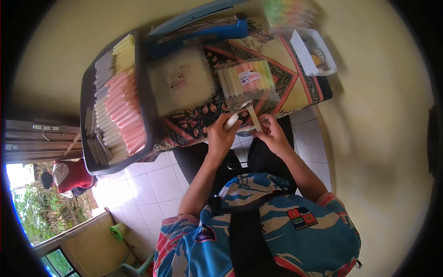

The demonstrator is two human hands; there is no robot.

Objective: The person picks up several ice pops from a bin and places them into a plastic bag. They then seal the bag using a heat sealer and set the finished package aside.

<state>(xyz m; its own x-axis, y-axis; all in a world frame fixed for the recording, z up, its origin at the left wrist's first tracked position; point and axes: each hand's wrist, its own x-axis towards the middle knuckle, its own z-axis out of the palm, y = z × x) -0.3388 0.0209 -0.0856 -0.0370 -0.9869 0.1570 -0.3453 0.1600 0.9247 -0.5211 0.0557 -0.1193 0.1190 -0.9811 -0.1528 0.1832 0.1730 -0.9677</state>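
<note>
Left forearm (202,179) and right forearm (302,171) rise from the lower frame toward its centre. There the left hand (219,132) curls inward, gripping; the right hand (274,135), near it, holds a pinch.

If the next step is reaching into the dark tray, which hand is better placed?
Probably the left hand: it is nearer the dark tray, though it holds a white stick. The right hand is farther off, pinching a pale strip.

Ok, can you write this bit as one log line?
left hand: holds white cylinder; right hand: holds pale strip; filled pack: on patterned cloth; dark tray: pastel sticks inside
</note>
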